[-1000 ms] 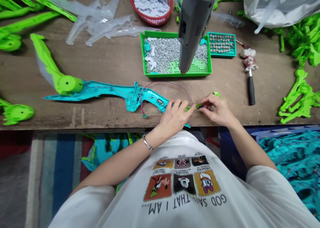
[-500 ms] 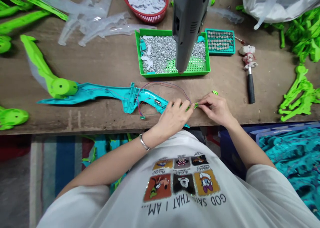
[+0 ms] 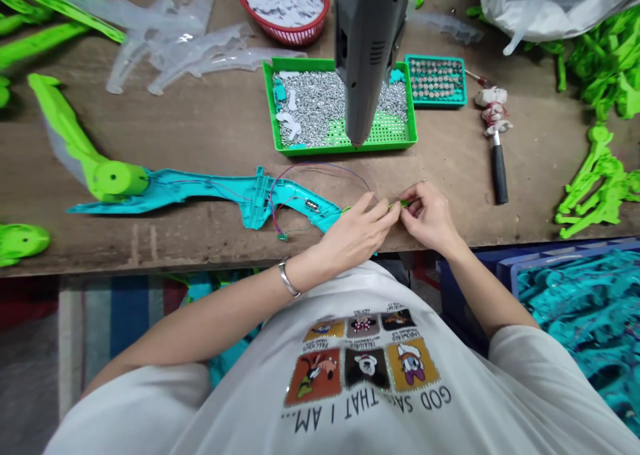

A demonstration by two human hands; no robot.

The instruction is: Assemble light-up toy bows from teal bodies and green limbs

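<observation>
A long turquoise plastic shell half (image 3: 200, 182) lies along the front of the bench, its right end running under my left hand (image 3: 357, 228). Thin red and blue wires (image 3: 300, 165) loop above it, with a small green circuit board (image 3: 283, 237) at one end and a metal spring (image 3: 313, 204) in the shell. My left hand is closed, its fingertips on a thin lime-green plastic piece (image 3: 404, 203). The same piece is pinched from the right by my right hand (image 3: 427, 215). Fingers cover most of it. A lime-green limb (image 3: 117, 177) is joined at the shell's left.
A grey electric screwdriver (image 3: 367, 62) hangs over a green tray (image 3: 345, 152) of screws. Behind are a red basket (image 3: 287, 35) of white pieces and a teal box (image 3: 437, 103) of metal parts. A black-handled hammer (image 3: 499, 175) lies right; a blue crate (image 3: 510, 268) stands below.
My right hand has shifted slightly, and its fingers now curl more around the lime-green piece. My left hand has slid a little right along it. The whole view has drifted slightly.
</observation>
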